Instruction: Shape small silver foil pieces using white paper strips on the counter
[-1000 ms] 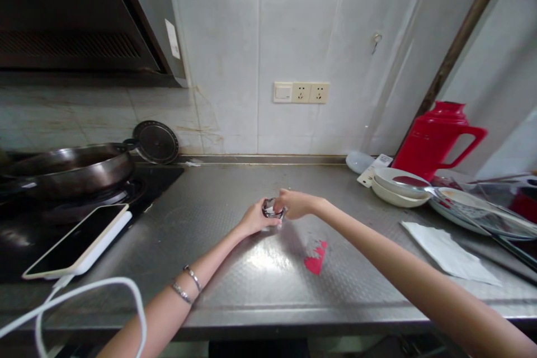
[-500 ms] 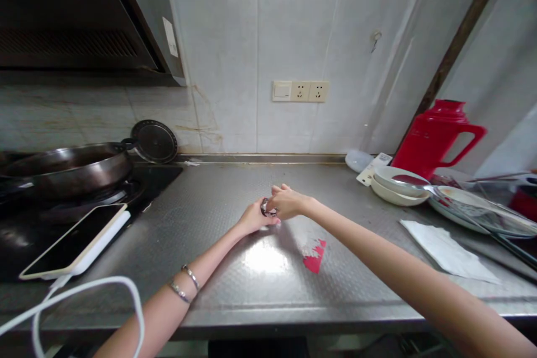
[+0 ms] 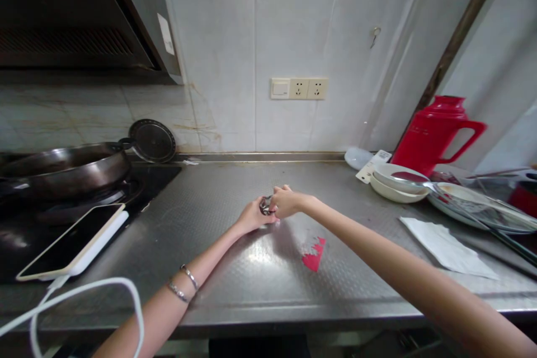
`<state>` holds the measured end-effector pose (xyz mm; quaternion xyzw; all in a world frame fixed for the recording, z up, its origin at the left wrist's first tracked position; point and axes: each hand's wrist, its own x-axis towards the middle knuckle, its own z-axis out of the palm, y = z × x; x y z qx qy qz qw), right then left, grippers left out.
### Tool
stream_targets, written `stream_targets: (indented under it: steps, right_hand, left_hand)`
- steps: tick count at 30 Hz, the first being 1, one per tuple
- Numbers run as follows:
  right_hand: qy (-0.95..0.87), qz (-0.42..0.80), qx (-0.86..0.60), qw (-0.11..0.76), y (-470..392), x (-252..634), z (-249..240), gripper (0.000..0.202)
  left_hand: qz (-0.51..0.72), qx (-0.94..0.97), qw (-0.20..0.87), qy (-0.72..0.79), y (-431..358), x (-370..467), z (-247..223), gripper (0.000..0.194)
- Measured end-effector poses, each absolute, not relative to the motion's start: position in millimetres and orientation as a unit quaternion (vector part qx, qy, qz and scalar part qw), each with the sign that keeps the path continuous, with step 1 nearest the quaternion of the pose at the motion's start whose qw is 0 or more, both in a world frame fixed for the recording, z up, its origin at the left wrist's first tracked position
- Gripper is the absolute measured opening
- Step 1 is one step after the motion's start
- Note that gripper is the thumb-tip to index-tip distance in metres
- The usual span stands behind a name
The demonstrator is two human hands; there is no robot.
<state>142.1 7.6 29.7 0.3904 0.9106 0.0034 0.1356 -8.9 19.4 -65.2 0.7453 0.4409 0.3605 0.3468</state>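
Over the middle of the steel counter my two hands meet. My left hand [image 3: 252, 216] is closed around a small, dark, shiny round object [image 3: 265, 206] whose kind I cannot make out. From the right, my right hand [image 3: 286, 202] reaches over it with bent fingers pressed at its edge. What the right fingertips pinch, if anything, is hidden. In front of the hands a torn red scrap [image 3: 312, 257] with a ragged edge lies flat on the counter.
On the left, a phone [image 3: 71, 243] with a white cable lies by the stove, where a pan [image 3: 79, 170] stands. At right are stacked bowls [image 3: 396, 184], a red thermos jug [image 3: 434, 134], plates with utensils and a white napkin [image 3: 447, 249].
Both hands stay together around the small dark object. Only slight finger movement shows, and the whole view has shifted a little.
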Motion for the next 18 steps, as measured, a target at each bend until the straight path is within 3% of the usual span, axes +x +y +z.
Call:
stream_targets:
  steps: [5, 13, 18]
  right_hand:
    - [0.902, -0.026, 0.407, 0.14, 10.3, 139.8, 28.3, 0.018]
    - [0.897, 0.058, 0.423, 0.116, 2.2, 141.6, 32.0, 0.021]
    - [0.896, 0.047, 0.423, 0.128, 1.9, 143.5, 31.7, 0.019]
  left_hand:
    - [0.36, 0.747, 0.349, 0.436, 20.6, -8.5, -67.4, 0.067]
    - [0.346, 0.765, 0.315, 0.442, 20.6, -10.1, -64.3, 0.062]
    - [0.346, 0.765, 0.315, 0.442, 18.1, -10.5, -61.5, 0.063]
